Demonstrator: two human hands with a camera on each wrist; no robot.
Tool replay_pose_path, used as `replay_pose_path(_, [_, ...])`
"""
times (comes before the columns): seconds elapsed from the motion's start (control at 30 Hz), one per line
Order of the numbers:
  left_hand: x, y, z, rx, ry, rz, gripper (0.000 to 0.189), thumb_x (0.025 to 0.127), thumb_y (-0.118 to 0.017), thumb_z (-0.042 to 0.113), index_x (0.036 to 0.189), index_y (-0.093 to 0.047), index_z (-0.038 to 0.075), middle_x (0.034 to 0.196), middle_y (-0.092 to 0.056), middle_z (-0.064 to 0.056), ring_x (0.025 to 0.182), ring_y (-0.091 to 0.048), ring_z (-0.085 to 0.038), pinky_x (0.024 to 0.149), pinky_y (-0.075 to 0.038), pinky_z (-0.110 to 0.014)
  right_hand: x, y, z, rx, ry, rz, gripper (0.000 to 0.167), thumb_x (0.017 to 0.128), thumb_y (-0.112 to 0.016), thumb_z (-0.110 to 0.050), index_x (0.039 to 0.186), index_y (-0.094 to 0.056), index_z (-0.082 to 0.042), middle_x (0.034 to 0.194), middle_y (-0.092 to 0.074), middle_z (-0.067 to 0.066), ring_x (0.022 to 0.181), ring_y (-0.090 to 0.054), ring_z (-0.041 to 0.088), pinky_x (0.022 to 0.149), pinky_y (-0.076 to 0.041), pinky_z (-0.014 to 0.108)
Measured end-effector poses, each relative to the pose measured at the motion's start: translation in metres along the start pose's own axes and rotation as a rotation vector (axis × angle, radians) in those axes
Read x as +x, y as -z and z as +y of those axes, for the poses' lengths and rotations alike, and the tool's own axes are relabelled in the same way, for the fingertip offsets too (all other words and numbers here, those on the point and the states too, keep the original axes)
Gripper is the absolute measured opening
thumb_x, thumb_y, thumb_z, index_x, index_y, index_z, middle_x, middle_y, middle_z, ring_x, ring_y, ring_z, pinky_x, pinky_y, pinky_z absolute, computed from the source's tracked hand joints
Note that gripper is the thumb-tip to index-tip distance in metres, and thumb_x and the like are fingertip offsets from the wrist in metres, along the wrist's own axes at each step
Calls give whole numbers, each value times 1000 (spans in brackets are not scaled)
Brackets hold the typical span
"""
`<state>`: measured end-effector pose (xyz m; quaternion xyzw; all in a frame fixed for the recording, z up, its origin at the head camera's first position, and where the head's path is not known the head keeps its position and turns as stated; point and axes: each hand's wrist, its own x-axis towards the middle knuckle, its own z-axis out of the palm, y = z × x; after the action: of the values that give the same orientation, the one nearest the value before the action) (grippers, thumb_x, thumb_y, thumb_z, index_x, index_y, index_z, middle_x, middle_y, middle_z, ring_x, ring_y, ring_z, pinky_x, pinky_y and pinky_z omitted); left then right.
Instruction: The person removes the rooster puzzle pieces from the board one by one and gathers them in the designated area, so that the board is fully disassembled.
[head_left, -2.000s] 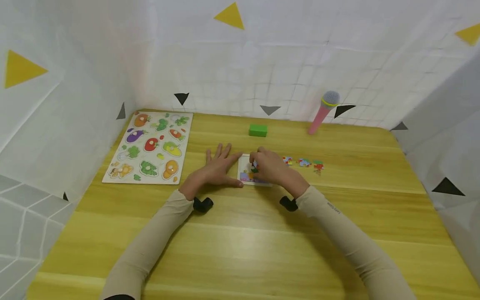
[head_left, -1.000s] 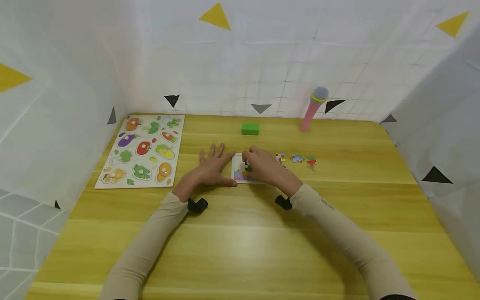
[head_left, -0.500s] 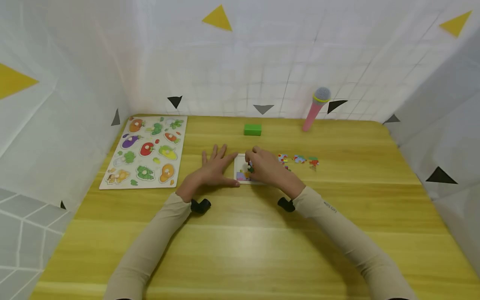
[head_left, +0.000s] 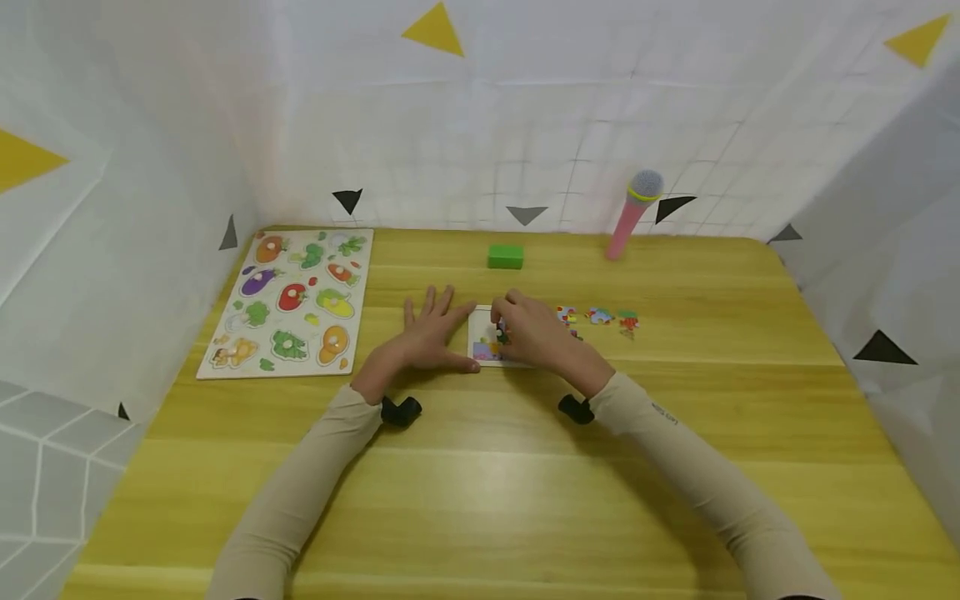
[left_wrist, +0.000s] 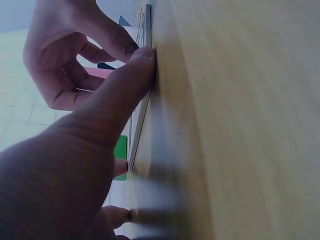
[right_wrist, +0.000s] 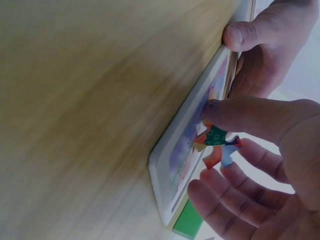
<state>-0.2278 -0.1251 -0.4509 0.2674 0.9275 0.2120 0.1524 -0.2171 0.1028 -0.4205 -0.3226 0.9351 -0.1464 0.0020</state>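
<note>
Since the R hand (head_left: 536, 335) pinches the piece (right_wrist: 216, 136) btwn thumb and fingertips, right over the tray (head_left: 482, 323), main risk is prob. a tab catching on neighbouring edges: wrong rotation or pressing at a tilt could bend it or pop the laid part up. L hand (head_left: 429, 342) has fingers spread apart, gripping nothing, thumb at the tray's near L corner, index at the far one; if that brace eases, tray could skid. A sleeve or R wrist might also nudge the loose pieces (head_left: 600, 316) just R of the tray.

Piece is tipped up, not flat, face partly turned to the R wrist cam. Long axis unclear: fingers hide some of it, outline looks compact w/ tabs. Can't tell if its lower edge touches tray.
</note>
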Motion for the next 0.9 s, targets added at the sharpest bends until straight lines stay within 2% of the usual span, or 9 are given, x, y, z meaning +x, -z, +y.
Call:
replay_pose_path(0.27, [-1,0,0,-22,-8,16,106,80,-74,64,162,-21,22,165,8,-21,147,18,-44,106,15,-71,1,-2,4,53,69,-1,35,82,-84,-16,110,-68,-4,104,-58,9,82,-57,21,71,-51,35])
replay_pose_path(0.5, [-3,1,0,-14,-10,16,106,80,-75,62,161,-23,19,165,6,-23,147,17,-45,106,15,-72,-2,-2,5,75,127,34,35,81,-85,-18,111,-73,-3,103,-61,11,83,-59,19,72,-51,33])
replay_pose_path(0.7, [-4,1,-1,-7,0,11,106,80,-75,63,162,-21,19,164,7,-23,147,17,-46,106,14,-72,-9,6,3,63,149,37,35,80,-85,-16,111,-73,-2,103,-62,11,83,-59,20,73,-51,34])
replay_pose_path(0.9, [-2,0,0,-12,-8,4,107,80,-74,65,162,-20,21,165,8,-22,146,18,-46,106,15,-72,-22,16,6,68,211,77,37,79,-86,-15,110,-72,0,104,-62,13,81,-60,21,72,-52,35])
